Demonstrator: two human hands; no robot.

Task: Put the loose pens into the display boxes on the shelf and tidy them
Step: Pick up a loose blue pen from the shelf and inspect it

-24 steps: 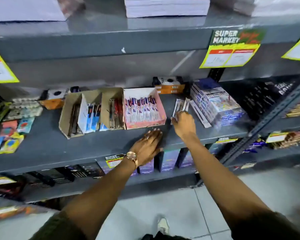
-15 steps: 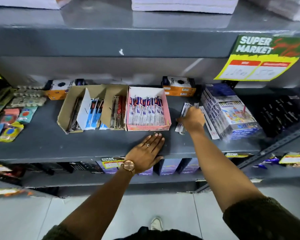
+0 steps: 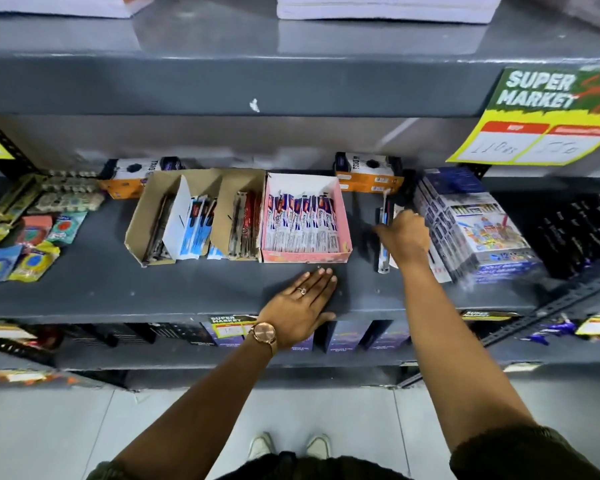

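A pink display box [image 3: 343, 249] full of packaged pens stands mid-shelf. Left of it sit two brown cardboard display boxes [image 3: 134, 233] holding dark, blue and red pens. Loose packaged pens [image 3: 383, 216] lie right of the pink box. My right hand [image 3: 404, 235] rests on them with fingers curled around a few, pens poking out above and below the hand. My left hand [image 3: 303, 306] lies flat, palm down, on the grey shelf [image 3: 118, 289] near its front edge, just in front of the pink box, holding nothing.
Stacked blue colour-pencil packs [image 3: 478, 223] crowd the right of my right hand. Orange boxes [image 3: 369, 178] stand at the shelf's back. Eraser packets [image 3: 32, 251] lie at the far left. A yellow price sign [image 3: 541, 123] hangs from the shelf above. Dark packs [image 3: 575, 230] fill the neighbouring bay.
My right hand has gathered the loose pens and tilted them more upright beside the pink box. The camera has come closer to the shelf. My left hand has stayed flat.
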